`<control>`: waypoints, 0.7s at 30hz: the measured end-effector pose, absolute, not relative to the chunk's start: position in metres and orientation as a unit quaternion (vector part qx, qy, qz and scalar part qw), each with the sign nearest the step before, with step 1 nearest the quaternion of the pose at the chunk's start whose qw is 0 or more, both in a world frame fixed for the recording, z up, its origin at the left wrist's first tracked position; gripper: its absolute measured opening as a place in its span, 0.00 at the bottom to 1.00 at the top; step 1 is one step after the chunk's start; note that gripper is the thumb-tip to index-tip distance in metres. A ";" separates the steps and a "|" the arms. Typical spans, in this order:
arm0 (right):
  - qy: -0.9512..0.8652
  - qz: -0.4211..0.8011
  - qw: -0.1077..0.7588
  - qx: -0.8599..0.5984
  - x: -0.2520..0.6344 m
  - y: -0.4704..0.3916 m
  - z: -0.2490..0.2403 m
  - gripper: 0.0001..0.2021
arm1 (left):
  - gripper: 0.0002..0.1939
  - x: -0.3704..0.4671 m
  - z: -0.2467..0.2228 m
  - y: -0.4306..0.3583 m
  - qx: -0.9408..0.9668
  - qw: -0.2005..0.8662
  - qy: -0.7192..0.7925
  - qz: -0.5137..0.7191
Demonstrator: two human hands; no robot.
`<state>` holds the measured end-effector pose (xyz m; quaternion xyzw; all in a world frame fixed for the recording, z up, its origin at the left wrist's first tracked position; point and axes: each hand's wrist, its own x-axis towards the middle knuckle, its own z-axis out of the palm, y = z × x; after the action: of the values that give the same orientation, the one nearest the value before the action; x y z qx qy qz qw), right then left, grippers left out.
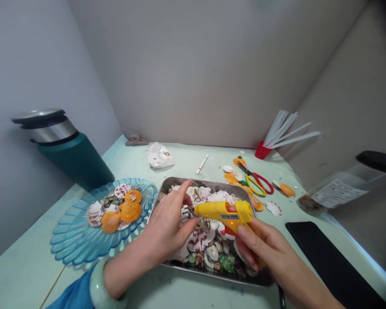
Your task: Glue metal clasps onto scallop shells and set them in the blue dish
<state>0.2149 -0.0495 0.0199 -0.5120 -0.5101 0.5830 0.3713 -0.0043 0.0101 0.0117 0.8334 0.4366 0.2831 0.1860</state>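
My right hand is wrapped round a yellow hot glue gun with a small orange light glowing on its side. The gun's nozzle points left, toward the fingers of my left hand. Between my left thumb and fingers is a small silvery metal piece, partly hidden, its kind unclear. Both hands are over a metal tray of seashells. In it lie a purple-streaked scallop shell, a green shell and several small snail shells.
On the left, a blue scalloped plate bears orange and white shells, beside a teal bottle. Behind the tray lie a crumpled white packet and scissors. Glue sticks stand in a red cup. A clear jar and black phone are right.
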 end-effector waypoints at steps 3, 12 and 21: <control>-0.506 0.588 0.377 -0.506 0.215 -0.050 0.019 0.20 | 0.37 -0.004 0.012 0.010 0.837 0.171 0.438 0.278; -0.486 0.554 0.423 -0.527 0.220 -0.048 0.019 0.20 | 0.37 -0.015 0.016 0.019 0.860 0.166 0.420 0.239; -0.528 0.564 0.366 -0.520 0.222 -0.049 0.021 0.17 | 0.24 -0.047 0.039 0.028 0.860 0.051 0.479 0.166</control>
<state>0.2221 -0.0489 0.0210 -0.5196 -0.5278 0.5636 0.3659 -0.0475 0.0276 0.0390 0.8604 0.4789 0.1664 0.0513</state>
